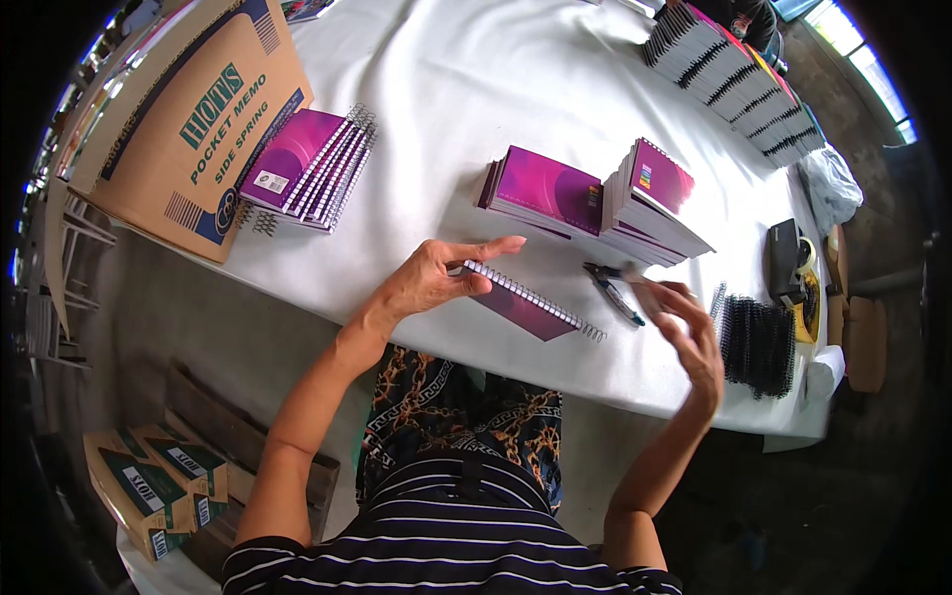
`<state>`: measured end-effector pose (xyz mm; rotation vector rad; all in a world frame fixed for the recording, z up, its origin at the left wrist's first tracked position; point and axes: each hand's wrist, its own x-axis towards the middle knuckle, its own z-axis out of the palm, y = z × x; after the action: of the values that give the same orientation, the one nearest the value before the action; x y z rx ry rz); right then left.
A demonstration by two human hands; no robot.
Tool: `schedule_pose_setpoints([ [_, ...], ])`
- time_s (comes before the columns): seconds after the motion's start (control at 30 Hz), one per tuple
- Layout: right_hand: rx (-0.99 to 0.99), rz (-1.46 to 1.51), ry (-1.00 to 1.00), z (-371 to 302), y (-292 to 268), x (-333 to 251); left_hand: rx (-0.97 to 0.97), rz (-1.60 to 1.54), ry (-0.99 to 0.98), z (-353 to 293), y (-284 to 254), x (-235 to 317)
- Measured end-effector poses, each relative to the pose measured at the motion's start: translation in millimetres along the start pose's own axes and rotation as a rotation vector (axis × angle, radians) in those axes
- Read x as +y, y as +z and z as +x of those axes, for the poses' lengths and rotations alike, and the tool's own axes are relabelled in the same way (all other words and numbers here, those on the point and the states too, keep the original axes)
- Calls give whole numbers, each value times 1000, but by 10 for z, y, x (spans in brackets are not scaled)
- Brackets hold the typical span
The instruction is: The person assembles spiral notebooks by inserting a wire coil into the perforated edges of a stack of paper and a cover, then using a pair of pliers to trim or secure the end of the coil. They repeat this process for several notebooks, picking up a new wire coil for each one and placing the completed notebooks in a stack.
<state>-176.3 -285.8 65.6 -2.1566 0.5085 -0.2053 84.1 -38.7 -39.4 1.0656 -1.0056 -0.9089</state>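
My left hand (432, 277) grips a purple spiral-bound notebook (518, 306) at its left end, thumb and fingers on either side. A silver wire coil (592, 333) runs along the notebook's upper edge and sticks out past its right end. To the right, my right hand (691, 332) hovers over the table with its fingers apart; its fingertips are blurred. Beside those fingertips lies a small pair of pliers (617, 296). Just beyond the held notebook are a stack of purple notebooks (550, 188) and a second stack without coils (656, 203).
Coil-bound purple notebooks (309, 164) are piled by a large cardboard box (198, 129) at left. Black coils (759, 345) and a tape dispenser (808, 288) sit at right. Tall notebook stacks (729, 84) stand far right. Smaller boxes (159, 486) rest at lower left.
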Motion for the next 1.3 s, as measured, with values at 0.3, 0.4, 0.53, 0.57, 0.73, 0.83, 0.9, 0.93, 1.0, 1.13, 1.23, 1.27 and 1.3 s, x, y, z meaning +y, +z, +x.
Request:
schedule_pose_setpoints([
  [0.3,317,-668,-103,-18,415,407,236,638,215,-77,261,347],
  [0.4,300,-805,-235,138,747,599,289,1251,262,-197,486,211],
  [0.53,351,-685,-128,44,878,483,321,1479,138,-289,706,9],
  [0.57,341,-612,-91,25,925,409,339,1516,125,-274,731,15],
  [0.73,159,-348,-331,-347,1360,-204,402,1481,73,-250,790,36],
  [0.83,191,-412,-400,-309,1424,-225,420,1472,76,-265,787,36],
  [0.9,190,-413,-404,-296,1429,-198,421,1455,73,-240,819,58],
  [0.93,190,-428,-421,-288,1420,-199,423,1446,71,-227,833,66],
  [1.0,186,-456,-466,-256,1398,-219,434,1432,82,-217,840,86],
  [1.13,-142,129,-115,-230,1315,-132,434,1409,115,-187,830,100],
  [1.23,-474,593,276,-58,1131,-299,464,1465,158,-243,759,165],
  [1.27,-415,434,151,-23,1108,-354,473,1458,167,-271,727,206],
  [1.3,-351,285,11,-10,1069,-391,484,1464,180,-289,687,281],
])
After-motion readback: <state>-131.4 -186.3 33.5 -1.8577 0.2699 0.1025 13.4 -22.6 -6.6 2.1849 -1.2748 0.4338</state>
